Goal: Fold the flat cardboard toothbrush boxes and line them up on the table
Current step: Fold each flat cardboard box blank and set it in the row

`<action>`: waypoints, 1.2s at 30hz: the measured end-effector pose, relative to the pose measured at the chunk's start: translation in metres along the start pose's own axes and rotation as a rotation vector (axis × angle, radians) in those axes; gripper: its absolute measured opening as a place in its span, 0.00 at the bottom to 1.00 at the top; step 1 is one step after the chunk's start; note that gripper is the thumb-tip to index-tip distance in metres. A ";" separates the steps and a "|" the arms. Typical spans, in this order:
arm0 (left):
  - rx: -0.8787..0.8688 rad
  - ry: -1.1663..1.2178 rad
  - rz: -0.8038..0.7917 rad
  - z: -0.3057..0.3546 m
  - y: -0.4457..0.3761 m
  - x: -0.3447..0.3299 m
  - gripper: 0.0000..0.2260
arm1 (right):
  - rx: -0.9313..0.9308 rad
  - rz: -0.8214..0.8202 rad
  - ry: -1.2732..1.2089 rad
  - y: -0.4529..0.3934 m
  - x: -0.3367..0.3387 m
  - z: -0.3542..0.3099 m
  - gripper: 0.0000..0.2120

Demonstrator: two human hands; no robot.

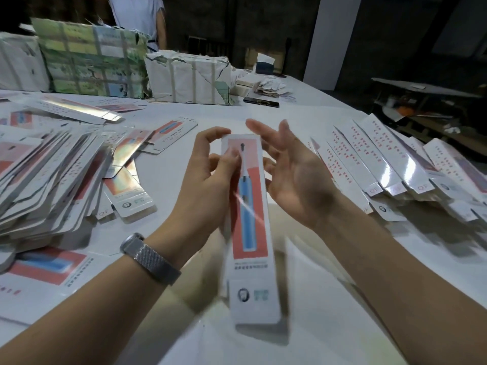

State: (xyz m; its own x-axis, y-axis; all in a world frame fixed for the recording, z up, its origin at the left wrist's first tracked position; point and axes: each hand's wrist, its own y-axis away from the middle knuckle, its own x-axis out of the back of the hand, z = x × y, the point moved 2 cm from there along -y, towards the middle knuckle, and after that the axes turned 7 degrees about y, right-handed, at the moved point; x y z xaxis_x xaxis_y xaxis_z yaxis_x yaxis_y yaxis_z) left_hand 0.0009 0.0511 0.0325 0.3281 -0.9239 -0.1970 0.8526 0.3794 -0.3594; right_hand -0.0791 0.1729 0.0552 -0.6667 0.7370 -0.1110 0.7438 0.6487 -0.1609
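The left hand (210,164) pinches one toothbrush box (249,225) near its far end, thumb on the printed front and fingers curled round the edge. The box is up in the air over the white table (263,111), long and thin, with a blue toothbrush drawn on it. The right hand (295,172) is just beside the box with its fingers spread wide and holds nothing.

This box looks folded into its tube shape already, so I think the folding step is near its end. The near flap may need tucking, but it is too blurry to tell. Next, the box should go with the row of folded boxes (390,164), which lies to the right of the held box.

To the left of the held box is a big pile of flat boxes (47,175) waiting for their turn. Behind the held box, far back, are wrapped bundles (189,77) and a black phone (261,101). Nothing blocks the way to the row.
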 end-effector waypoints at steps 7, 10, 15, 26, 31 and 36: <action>0.041 0.052 0.214 0.003 -0.005 0.010 0.16 | 0.015 -0.003 -0.120 0.002 0.000 -0.007 0.24; 0.108 0.181 0.164 0.003 -0.006 0.007 0.15 | 0.188 0.019 0.745 0.006 -0.005 -0.003 0.26; 0.208 0.231 0.022 -0.003 -0.008 0.005 0.18 | 0.209 0.076 1.131 0.000 0.012 -0.007 0.33; 0.043 -0.196 -0.010 0.002 -0.009 0.016 0.10 | -0.379 0.405 1.883 -0.013 0.094 0.001 0.23; -0.043 -0.516 0.007 0.010 -0.019 0.034 0.08 | -0.319 0.445 1.804 -0.013 0.103 0.002 0.23; -0.027 -1.298 0.241 0.026 -0.037 0.093 0.20 | -0.009 0.385 1.509 -0.011 0.071 0.002 0.22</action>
State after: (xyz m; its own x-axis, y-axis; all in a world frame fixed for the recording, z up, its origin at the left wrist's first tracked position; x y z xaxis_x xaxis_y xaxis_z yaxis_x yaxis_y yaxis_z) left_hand 0.0104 -0.0501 0.0513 0.6314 -0.2041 0.7481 0.7147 0.5274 -0.4593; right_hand -0.1350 0.2174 0.0472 0.2160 0.3506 0.9113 0.8565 0.3800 -0.3492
